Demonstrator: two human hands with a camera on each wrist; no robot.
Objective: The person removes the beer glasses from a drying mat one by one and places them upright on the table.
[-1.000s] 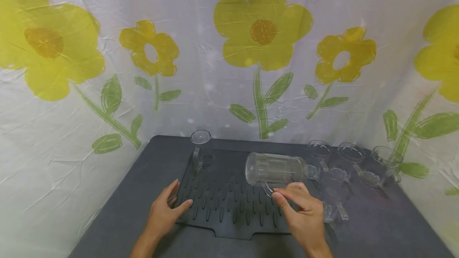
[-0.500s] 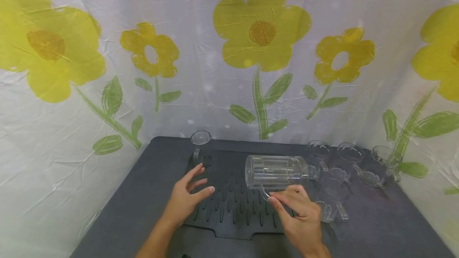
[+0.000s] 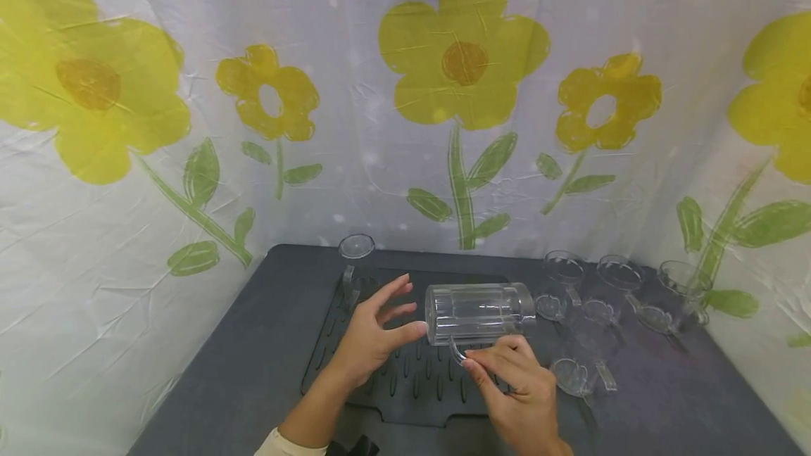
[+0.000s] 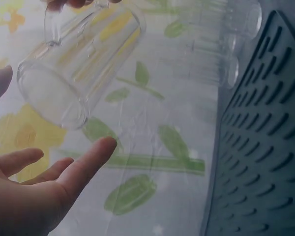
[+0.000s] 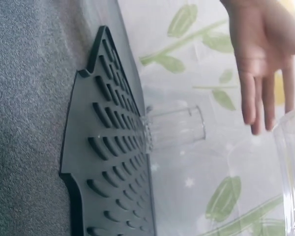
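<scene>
My right hand [image 3: 522, 389] pinches the handle of a clear ribbed mug [image 3: 478, 312], which lies sideways in the air over the dark ridged mat [image 3: 415, 400]. The left hand [image 3: 370, 343] has its fingers spread beside the mug's left end, thumb close to it; whether they touch is unclear in the head view. In the left wrist view the mug [image 4: 81, 64] hangs above the left hand's fingers [image 4: 88, 162], with a gap between them. At the right wrist view's edge, part of the mug [image 5: 292, 167] shows near the left hand [image 5: 265, 59].
Another clear mug [image 3: 357, 266] stands at the mat's back left corner. Several clear mugs stand on the dark table at the right, among them one at the back [image 3: 619, 287] and one nearer the front [image 3: 570, 376]. A flowered curtain [image 3: 355, 160] hangs behind the table.
The left hand has moved right and up to the mug's end. The right hand has shifted the mug slightly left and down, its grip on the handle unchanged.
</scene>
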